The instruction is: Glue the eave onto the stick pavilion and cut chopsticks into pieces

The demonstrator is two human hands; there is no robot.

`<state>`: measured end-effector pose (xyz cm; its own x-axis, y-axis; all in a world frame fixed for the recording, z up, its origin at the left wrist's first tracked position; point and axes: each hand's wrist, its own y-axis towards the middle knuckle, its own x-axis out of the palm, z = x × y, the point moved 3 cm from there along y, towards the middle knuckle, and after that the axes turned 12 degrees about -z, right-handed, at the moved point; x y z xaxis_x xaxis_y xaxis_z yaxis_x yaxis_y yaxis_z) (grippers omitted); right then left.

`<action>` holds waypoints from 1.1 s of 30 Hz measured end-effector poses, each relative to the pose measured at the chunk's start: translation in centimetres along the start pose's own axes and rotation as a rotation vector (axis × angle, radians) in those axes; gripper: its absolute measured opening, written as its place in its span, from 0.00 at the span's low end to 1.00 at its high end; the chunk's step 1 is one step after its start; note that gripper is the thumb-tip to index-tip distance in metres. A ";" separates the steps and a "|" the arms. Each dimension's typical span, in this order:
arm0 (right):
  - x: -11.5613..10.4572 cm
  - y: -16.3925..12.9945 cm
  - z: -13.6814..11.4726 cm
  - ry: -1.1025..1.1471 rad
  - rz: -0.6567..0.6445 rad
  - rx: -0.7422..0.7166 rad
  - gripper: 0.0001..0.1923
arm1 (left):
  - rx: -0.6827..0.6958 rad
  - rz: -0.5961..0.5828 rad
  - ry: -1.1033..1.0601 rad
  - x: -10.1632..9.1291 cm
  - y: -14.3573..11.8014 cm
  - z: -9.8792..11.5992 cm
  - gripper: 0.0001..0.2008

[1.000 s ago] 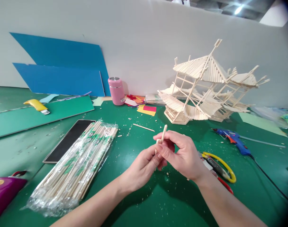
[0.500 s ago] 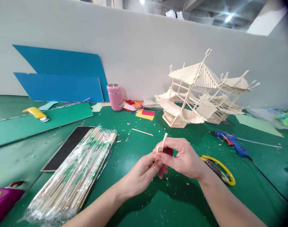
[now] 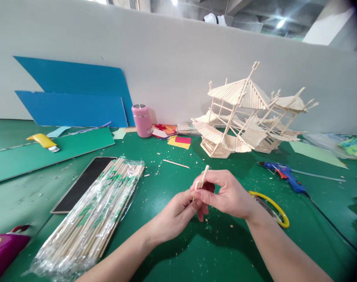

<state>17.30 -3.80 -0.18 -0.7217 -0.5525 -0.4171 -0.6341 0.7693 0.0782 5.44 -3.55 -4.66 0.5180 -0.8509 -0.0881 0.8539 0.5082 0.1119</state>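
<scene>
Short pieces of wooden stick point(image 3: 205, 174) poke up from between my two hands, which meet over the table's middle. My left hand point(image 3: 183, 209) pinches their lower ends between thumb and fingers. From the right, my right hand point(image 3: 222, 192) grips the same pieces with thumb and forefinger; its other fingers curl behind. How many pieces there are is partly hidden by the fingers. Behind the hands stands a pagoda-like model point(image 3: 229, 129) built of the same pale sticks. A single thin stick point(image 3: 176, 163) lies on the table beyond my left hand.
Left of my hands lies a plastic pack of chopsticks point(image 3: 90, 215) over a dark tablet-like slab point(image 3: 81, 188). To the right are a blue glue gun point(image 3: 287, 176) with its cord and yellow-handled pliers point(image 3: 274, 207). A pink flask point(image 3: 142, 121) and yellow cutter point(image 3: 42, 141) stand farther back.
My hands hold nearly the same pose around the stick pieces. The view has shifted slightly, so things on the right appear a little farther left.
</scene>
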 end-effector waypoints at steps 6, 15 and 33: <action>-0.2 -0.2 0.0 -0.010 -0.003 0.001 0.04 | -0.007 -0.022 0.040 0.1 0.1 0.1 0.13; -0.7 -0.3 -0.2 -0.112 0.062 -0.051 0.02 | -0.056 -0.048 0.073 0.0 0.1 -0.1 0.14; -0.5 -0.3 0.9 0.226 0.091 0.114 0.10 | -0.168 -0.130 -0.591 1.7 0.0 -0.6 0.10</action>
<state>18.11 -3.47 -0.82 -0.8259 -0.5274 -0.1993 -0.5378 0.8431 -0.0021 6.32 -4.96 -5.43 0.3346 -0.8127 0.4771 0.9293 0.3685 -0.0241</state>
